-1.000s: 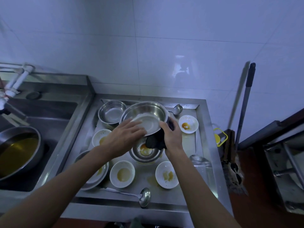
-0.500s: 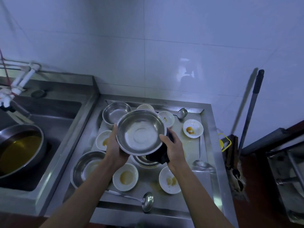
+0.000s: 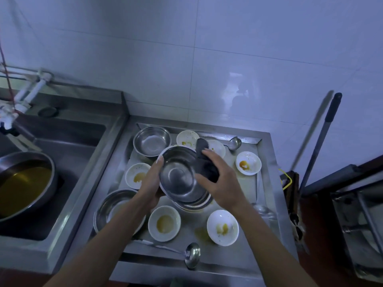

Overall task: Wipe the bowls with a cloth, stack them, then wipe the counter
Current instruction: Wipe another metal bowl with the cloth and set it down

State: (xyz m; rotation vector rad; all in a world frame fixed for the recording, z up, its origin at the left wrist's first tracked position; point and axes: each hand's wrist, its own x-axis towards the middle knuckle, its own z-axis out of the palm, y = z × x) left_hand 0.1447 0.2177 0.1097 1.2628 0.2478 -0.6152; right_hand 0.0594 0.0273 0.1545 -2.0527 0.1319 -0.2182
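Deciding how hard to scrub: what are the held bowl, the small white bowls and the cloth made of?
Held bowl: looks like stainless steel, shiny grey with reflections. Small white bowls, e.g.: glossy white, probably ceramic or melamine; cannot tell which. Cloth in the right hand: dark, soft, folding fabric.

Dim, bluish light throughout. A soft glare patch sits on the wall tiles (image 3: 238, 94). Wide-angle bending curves the edges; detail is slightly soft.
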